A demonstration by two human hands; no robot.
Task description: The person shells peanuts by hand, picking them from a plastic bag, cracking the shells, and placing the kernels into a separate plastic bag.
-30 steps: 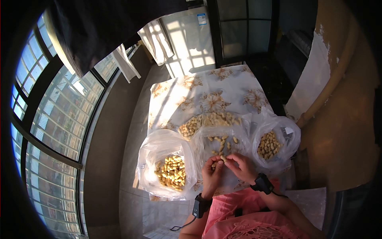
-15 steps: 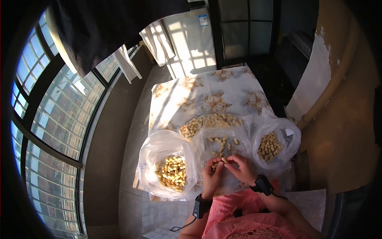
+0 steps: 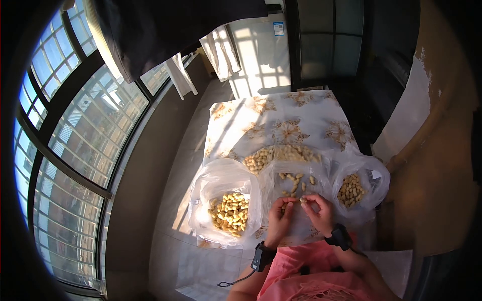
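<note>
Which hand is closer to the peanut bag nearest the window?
Left. The left hand sits just beside that bag; the right hand is beyond the left one, farther off, pinching a peanut.

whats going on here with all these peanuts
A person at the cloth-covered table pinches one peanut between the left hand and right hand, over the middle bag, which holds only a few peanuts. The left bag is fuller, the right bag holds some, and a loose pile lies behind.

A white table (image 3: 281, 118) cloth bears tan flower prints, the peanuts (image 3: 230, 213) are pale yellow-tan, and the bags (image 3: 221, 173) are clear.
</note>
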